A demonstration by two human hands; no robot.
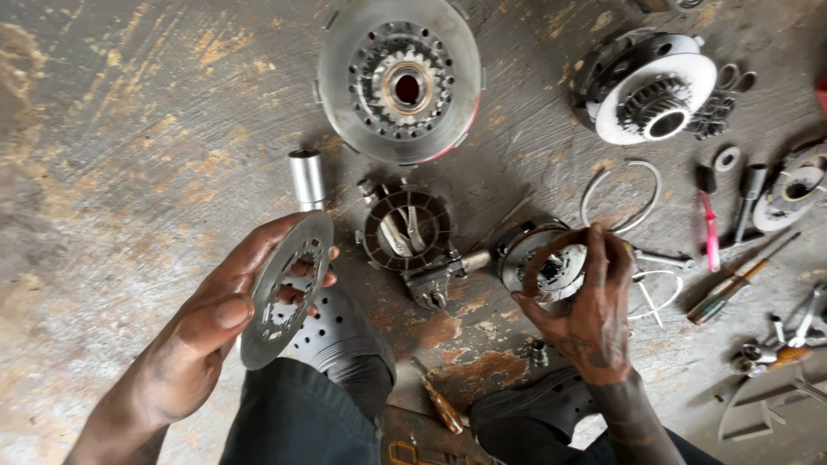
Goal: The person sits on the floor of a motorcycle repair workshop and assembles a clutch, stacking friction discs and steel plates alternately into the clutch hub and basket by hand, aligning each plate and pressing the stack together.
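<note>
Holding a steel clutch plate (285, 288) up on edge, the left hand (207, 331) has its thumb clamped on the near face and its fingers curled round the back, poking through the centre hole. Looks like the sorting or stacking stage of a clutch pack job to me. The plate is thin, grey and shiny, with teeth round the inner edge.

Just past those fingertips stands a chrome socket (306, 178), and beyond it a big clutch basket (399, 79).

Over to the right, the right hand (594, 314) pinches a brownish friction ring (558, 261) between thumb and fingers, right over a small drum (538, 258) that's mostly hidden behind it. I'd guess the ring and plate get paired next, so lining the teeth up squarely matters.

Further right of those fingers lie a wire ring (622, 195), another hub (648, 86) and a screwdriver (736, 282).
</note>
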